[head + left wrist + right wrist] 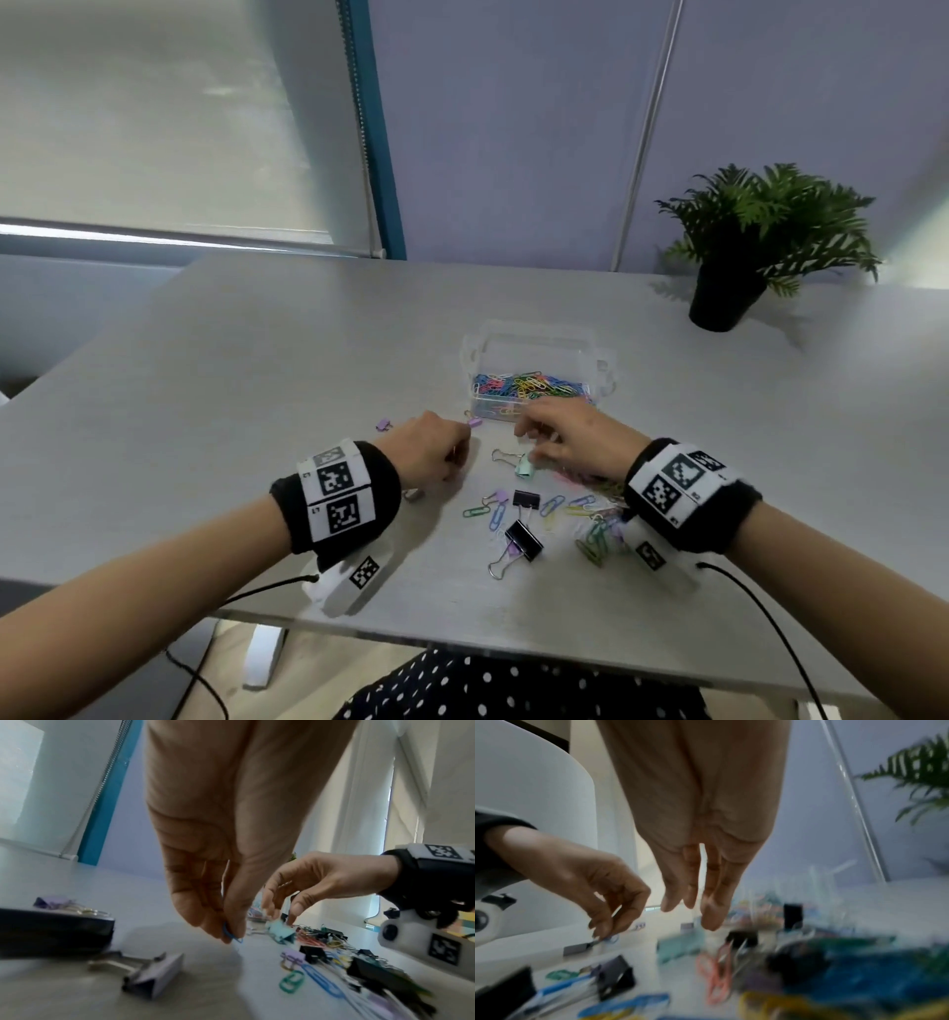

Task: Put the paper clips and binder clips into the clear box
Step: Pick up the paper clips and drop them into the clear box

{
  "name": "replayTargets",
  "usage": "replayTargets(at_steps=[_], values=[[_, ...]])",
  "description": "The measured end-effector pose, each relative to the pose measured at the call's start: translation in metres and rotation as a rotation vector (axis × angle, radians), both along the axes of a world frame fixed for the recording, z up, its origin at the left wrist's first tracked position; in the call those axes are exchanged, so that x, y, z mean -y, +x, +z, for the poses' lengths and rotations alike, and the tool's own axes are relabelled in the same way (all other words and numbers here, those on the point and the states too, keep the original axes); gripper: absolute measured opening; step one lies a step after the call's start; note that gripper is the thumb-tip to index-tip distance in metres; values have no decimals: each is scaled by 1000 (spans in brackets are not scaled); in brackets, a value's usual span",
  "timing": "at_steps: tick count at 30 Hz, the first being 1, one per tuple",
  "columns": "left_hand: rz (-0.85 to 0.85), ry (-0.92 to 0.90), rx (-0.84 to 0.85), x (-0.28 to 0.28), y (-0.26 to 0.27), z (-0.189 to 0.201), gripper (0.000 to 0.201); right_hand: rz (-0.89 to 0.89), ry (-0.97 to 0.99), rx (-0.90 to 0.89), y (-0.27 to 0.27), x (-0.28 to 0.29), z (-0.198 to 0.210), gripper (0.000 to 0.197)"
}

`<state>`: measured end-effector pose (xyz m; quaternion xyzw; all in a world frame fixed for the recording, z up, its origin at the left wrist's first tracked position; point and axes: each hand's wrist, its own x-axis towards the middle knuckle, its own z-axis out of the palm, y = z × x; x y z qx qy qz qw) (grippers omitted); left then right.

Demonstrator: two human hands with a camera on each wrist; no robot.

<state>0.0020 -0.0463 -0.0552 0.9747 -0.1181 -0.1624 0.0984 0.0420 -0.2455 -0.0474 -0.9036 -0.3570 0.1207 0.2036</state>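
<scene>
The left hand (218, 874) pinches a blue paper clip (231, 933) just above the table (257, 370). The right hand (570, 437) hovers with relaxed fingers, its grip empty, over a mint binder clip (525, 466). The clear box (534, 375) behind holds coloured clips. No writing is legible.

Clear box (534, 354) mid-table (257, 360), clips inside; loose clips (524, 514) before it; plant (729, 288) behind, rightward
</scene>
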Motion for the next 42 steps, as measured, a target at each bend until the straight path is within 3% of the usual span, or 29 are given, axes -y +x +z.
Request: replayTargets(at_steps=[5, 9, 17, 20, 23, 26, 31, 36, 42], values=[[-133, -72, 34, 10, -29, -9, 23, -52, -89, 32, -2, 59, 18, 22], [-119, -109, 112, 15, -40, -17, 13, -61, -276, -12, -21, 86, 9, 18], [-21, -82, 113, 27, -37, -16, 13, 72, -330, 34, -46, 66, -6, 47], [-2, -67, 49, 28, -29, -13, 13, 92, -374, 37, -39, 52, -11, 42], [-23, -33, -2, 29, -27, -9, 18, 52, -284, -30, -30, 47, -15, 12], [-28, -18, 8, 34, -24, 0, 18, 43, -296, -22, -21, 46, -15, 16], [-67, -174, 90, 72, -14, 16, 21, 13, -279, 37, -18, 50, -14, 21], [-114, 48, 3, 103, -8, 5, 25, -59, -192, 99, -17, 66, 1, 22], [-107, 146, -1, 113, -10, -1, 22, -136, -85, 73, -18, 88, 8, 38]])
